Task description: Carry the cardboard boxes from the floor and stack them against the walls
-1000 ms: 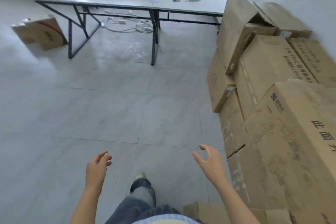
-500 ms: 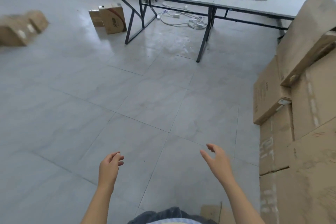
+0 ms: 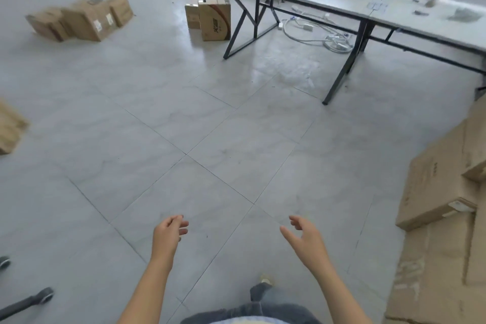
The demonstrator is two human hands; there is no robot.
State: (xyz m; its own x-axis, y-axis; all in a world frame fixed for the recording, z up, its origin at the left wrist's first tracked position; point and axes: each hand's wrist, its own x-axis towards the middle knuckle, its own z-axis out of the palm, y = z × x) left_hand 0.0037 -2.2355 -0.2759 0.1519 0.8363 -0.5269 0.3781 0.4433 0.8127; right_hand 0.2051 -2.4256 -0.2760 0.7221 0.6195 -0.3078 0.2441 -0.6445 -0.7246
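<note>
Cardboard boxes [image 3: 84, 20]: brown, white labels, tipped together in a heap on the tiled floor [image 3: 236, 139], upper left. The heap's long axis runs roughly left to right. Upright boxes [image 3: 214, 20], two, stand beside the table leg [image 3: 236, 31], upper centre, printed face toward camera. Stacked boxes [image 3: 436, 192] fill the right edge. Left hand [image 3: 168, 234] and right hand [image 3: 307, 238], bottom centre: fingers loosely curled, holding nothing.

Bare arms [image 3: 147, 289] end in the left hand [image 3: 168, 231] and right hand [image 3: 306, 235]; the person wears faded blue-grey jeans [image 3: 265, 308], a pale top [image 3: 236, 321] (just its hem) and a light shoe [image 3: 265, 278].
</note>
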